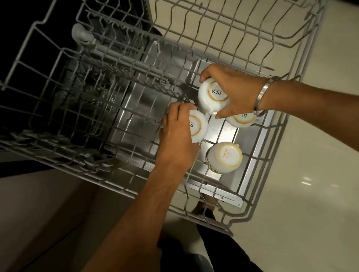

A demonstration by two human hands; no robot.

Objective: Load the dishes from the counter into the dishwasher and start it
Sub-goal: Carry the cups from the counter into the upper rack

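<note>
Four white cups stand upside down in the near right corner of the pulled-out rack (300, 132), each with a gold ring on its base. The right hand (236, 88) has its grip curled around the far cup (213, 96), marked SISTA. The left hand (178, 133) has its grip around the left cup (197, 125). The right cup (240, 119) is partly hidden under the right hand; the near cup (225, 156) stands free. The left and far parts of the rack are open wire.

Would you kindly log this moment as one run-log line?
stage: loading cups | left hand: holds inverted cup | right hand: grips inverted cup | rack: four cups, bottoms up
</note>
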